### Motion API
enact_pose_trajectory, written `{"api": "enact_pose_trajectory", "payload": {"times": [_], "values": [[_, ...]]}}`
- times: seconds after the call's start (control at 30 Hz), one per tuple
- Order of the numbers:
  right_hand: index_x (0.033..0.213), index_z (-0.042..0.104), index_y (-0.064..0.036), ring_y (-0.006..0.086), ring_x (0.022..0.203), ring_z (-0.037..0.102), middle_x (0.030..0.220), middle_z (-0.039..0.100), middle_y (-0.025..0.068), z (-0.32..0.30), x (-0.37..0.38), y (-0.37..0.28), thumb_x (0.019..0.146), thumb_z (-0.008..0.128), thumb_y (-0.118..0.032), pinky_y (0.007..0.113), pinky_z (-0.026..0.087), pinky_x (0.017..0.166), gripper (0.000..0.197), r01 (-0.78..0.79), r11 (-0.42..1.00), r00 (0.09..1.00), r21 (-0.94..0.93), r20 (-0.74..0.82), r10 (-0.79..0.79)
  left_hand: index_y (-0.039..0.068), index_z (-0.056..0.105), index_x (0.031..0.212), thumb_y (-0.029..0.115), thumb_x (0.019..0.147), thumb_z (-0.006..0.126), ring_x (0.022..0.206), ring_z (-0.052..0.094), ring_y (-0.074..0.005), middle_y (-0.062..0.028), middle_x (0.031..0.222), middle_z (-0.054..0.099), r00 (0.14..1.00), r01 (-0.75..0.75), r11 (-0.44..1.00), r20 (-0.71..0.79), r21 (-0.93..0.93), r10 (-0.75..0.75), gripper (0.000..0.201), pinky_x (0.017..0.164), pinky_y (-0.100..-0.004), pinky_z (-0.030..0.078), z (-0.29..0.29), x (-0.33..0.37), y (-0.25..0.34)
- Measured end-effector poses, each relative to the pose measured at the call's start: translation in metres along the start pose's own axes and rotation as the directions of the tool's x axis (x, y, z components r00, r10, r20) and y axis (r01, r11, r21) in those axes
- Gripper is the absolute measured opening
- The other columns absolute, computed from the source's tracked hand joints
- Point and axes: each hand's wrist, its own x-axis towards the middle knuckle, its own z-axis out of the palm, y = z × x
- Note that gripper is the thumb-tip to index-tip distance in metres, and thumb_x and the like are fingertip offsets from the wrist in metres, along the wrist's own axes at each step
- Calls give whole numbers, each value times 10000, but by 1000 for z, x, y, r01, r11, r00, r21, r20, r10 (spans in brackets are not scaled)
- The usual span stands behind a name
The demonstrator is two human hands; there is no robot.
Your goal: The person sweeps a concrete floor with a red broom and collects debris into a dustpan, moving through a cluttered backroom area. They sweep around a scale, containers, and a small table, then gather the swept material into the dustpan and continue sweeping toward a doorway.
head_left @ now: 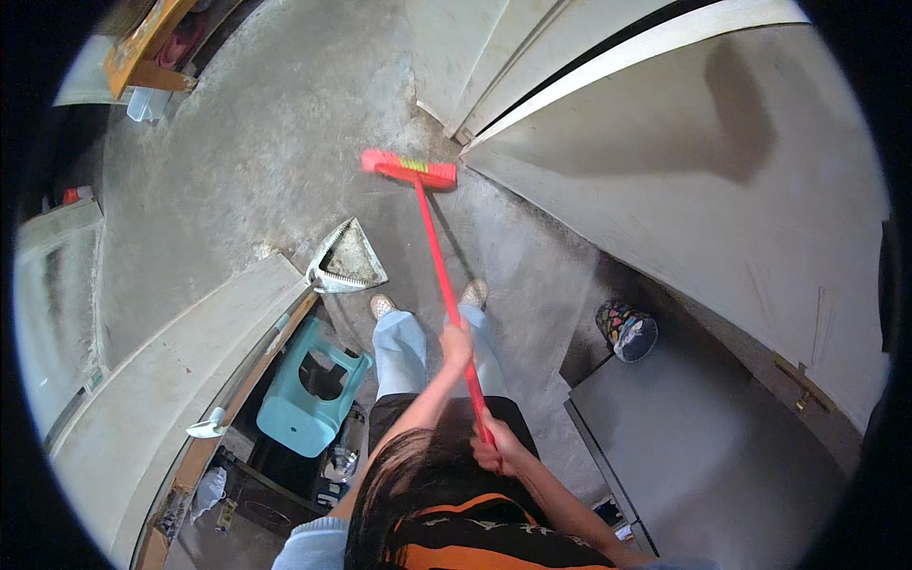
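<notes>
Both of my hands grip the long red handle of a broom [435,242]. My left hand [457,346] is closed round the shaft partway along it, in front of my legs. Close to my body, my right hand [500,445] wraps the handle near its top end. The broom's red head, with pink and yellow-green bristles, rests on the floor ahead, beside the corner of a door frame. Left of the handle a whitish long-handled dustpan [350,258] sits on the floor, its inside stained dark. The dustpan's handle slants back toward the lower left.
A turquoise plastic stool [312,388] stands at the left beside a pale door [180,366]. On the right are a dark cabinet [703,437], a patterned bin [627,331] and a large pale door [684,142]. Wooden furniture [147,47] stands far left on the concrete floor [256,152].
</notes>
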Motion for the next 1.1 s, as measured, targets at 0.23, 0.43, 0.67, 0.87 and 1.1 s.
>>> {"api": "enact_pose_trajectory", "payload": {"times": [0.23, 0.43, 0.67, 0.87, 1.1], "values": [[622, 363, -158, 80, 281, 239, 413, 281, -46, -3, 7, 3, 809, 358, -554, 225, 182, 258, 438, 118, 993, 991, -26, 71, -116, -63, 562, 790, 335, 800, 455, 689, 570, -392, -254, 674, 562, 971, -220, 974, -85, 45, 223, 412, 605, -444, 450, -1, 5, -11], [654, 368, -135, 81, 278, 238, 408, 266, -45, -13, 11, 11, 819, 373, -526, 220, 200, 262, 425, 60, 992, 998, -113, -7, -61, -54, 544, 794, 295, 819, 418, 529, 575, -348, -231, 643, 564, 1000, 0, 978, 8, -207, 1, 372, 444, -401, 452, -9, -3, -16], [670, 375, -142, 75, 286, 252, 417, 286, -35, -28, 34, 23, 810, 391, -533, 221, 198, 261, 415, 194, 967, 980, -168, -6, -198, -64, 545, 744, 357, 822, 407, 687, 574, -375, -227, 650, 567, 901, -326, 943, -280, 72, 333, 450, 596, -457, 430, 13, -5, -46], [679, 369, -144, 69, 283, 235, 414, 285, -43, -39, -51, 114, 805, 404, -533, 217, 181, 258, 410, 100, 974, 949, -204, -276, -155, 72, 367, 908, 421, 839, 417, 468, 526, -203, -102, 605, 501, 730, 439, 794, 683, -421, -41, 359, 440, -326, 465, 3, -60, -112], [634, 432, -58, 170, 350, 442, 439, 429, 52, 15, 48, 23, 870, 349, -409, 303, 371, 359, 430, 286, 559, 838, -778, -80, -539, 72, 481, 922, 181, 766, 514, 612, 487, -122, -35, 714, 513, 877, -413, 768, 12, -489, 480, 193, 542, -275, 404, -211, 2, -199]]}}
